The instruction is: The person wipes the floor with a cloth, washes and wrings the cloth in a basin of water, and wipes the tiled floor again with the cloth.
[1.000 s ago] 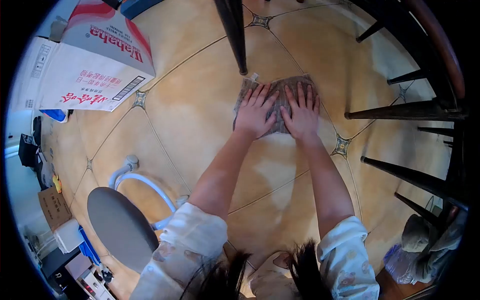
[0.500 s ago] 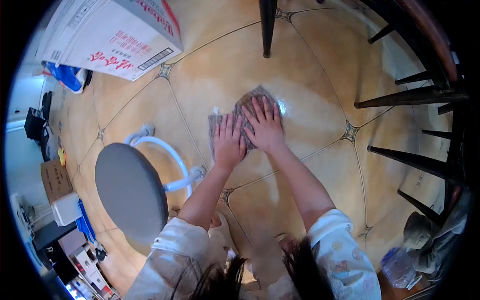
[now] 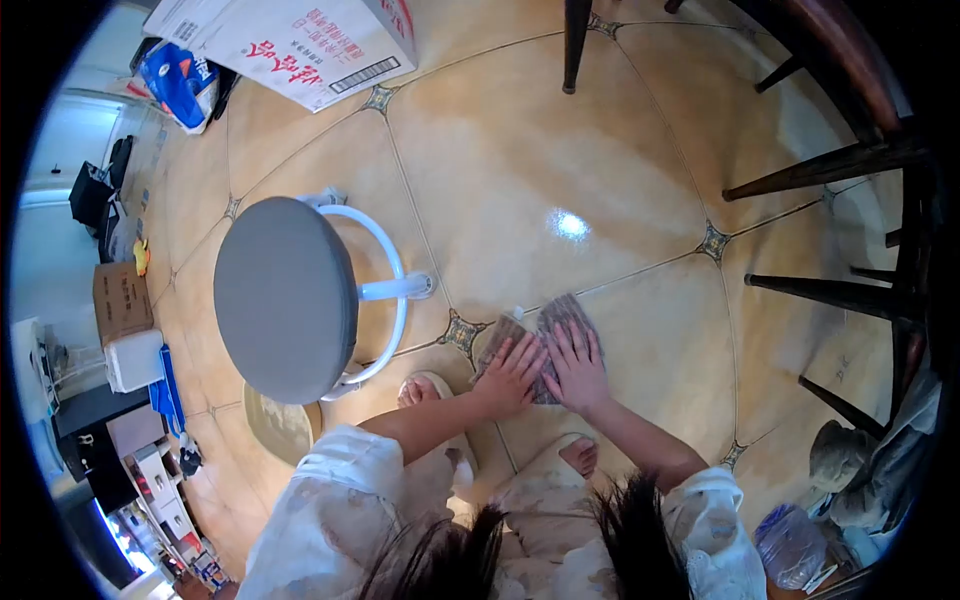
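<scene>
A grey-brown cleaning cloth (image 3: 562, 309) lies on the tiled floor (image 3: 640, 200), just in front of my slippered feet. My left hand (image 3: 511, 376) rests flat on its left part, fingers stretched out and angled to the upper right. Right beside it, my right hand (image 3: 577, 370) presses flat on the cloth's right part with fingers extended. The two hands almost touch. Both palms hide the middle of the cloth, and a small white tag sticks out at its upper left edge.
Left of my arms stands a round grey stool (image 3: 285, 298) with a white base, a beige basin (image 3: 280, 425) partly beneath it. A white carton (image 3: 300, 45) is at the upper left. Dark chair legs (image 3: 830, 292) reach in from the right. Bags (image 3: 790, 545) lie lower right.
Both hands have drawn the cloth across the floor toward my feet, staying flat on it. The view has shifted too, so the stool and carton appear farther right and higher.
</scene>
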Demonstrator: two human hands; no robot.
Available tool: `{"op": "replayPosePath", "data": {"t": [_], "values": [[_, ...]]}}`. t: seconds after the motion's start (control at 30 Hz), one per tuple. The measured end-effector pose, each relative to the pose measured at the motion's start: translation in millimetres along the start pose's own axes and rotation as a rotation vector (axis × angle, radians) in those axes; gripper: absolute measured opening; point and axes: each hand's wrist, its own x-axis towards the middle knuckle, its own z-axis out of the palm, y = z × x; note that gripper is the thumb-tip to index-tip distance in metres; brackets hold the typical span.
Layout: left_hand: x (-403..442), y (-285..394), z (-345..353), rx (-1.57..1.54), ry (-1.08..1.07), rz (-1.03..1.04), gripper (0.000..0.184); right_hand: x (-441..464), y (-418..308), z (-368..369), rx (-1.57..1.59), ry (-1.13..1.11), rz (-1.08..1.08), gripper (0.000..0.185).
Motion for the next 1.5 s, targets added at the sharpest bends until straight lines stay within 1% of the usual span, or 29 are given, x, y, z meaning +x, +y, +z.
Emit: {"op": "replayPosePath", "data": {"t": [0.13,0.3,0.4,0.5,0.6,0.73,0.8,0.83,0.93,1.07,1.13,1.17,1.23,1.37,1.47,1.5], "values": [[6.3,10.5,-6.6,-0.028,0.005,0.08,0.087,-22.7,-1.7,10.4,0.026,0.007,0.06,0.077],[19.7,-7.5,-24.9,-0.098,0.028,0.162,0.086,-16.0,2.5,8.8,0.046,0.052,0.1,0.082],[30.1,-22.4,-34.3,-0.12,0.032,0.176,0.084,-4.8,7.2,6.4,0.054,0.093,0.128,0.083],[37.1,-37.7,-34.0,-0.064,0.158,0.124,0.083,11.4,10.2,-0.7,0.01,0.115,0.137,0.083],[34.9,-42.0,-34.5,-0.084,0.197,-0.042,0.078,34.7,10.1,-7.7,0.048,0.106,0.142,0.081],[38.6,-43.7,-32.5,-0.167,0.316,-0.326,0.069,81.5,6.7,-15.6,0.077,0.079,0.114,0.078],[49.1,-40.9,-37.9,-0.255,0.385,-0.505,0.065,103.5,5.6,-12.9,0.058,0.089,0.082,0.076],[58.2,-44.0,-37.8,-0.273,0.416,-0.574,0.064,114.1,3.0,-12.5,0.073,0.11,0.087,0.07],[83.1,-63.0,-46.3,-0.249,0.484,-0.725,0.063,147.6,-1.3,-10.8,0.014,0.115,0.125,0.065],[112.2,-94.7,-64.7,-0.214,0.573,-0.801,0.06,188.9,-1.1,-13.8,-0.021,0.102,0.197,0.065],[123.4,-107.3,-74.8,-0.22,0.606,-0.772,0.059,206.1,-1.1,-27.0,-0.044,0.059,0.229,0.066],[127.6,-115.1,-81.2,-0.22,0.625,-0.761,0.059,214.0,1.0,-24.1,-0.068,0.078,0.254,0.067],[137.0,-134.9,-94.4,-0.227,0.572,-0.705,0.06,234.4,5.9,-22.4,-0.115,0.126,0.298,0.069],[166.1,-193.6,-143.6,-0.265,0.451,-0.497,0.058,269.5,23.2,-44.4,-0.123,0.034,0.38,0.078],[200.3,-252.0,-194.5,-0.537,0.07,-0.461,0.053,293.4,32.1,-65.4,-0.01,-0.165,0.483,0.078],[190.5,-250.2,-215.1,-0.476,0.074,-0.42,0.052,296.6,33.1,-69.0,0.003,-0.221,0.505,0.079]]}}
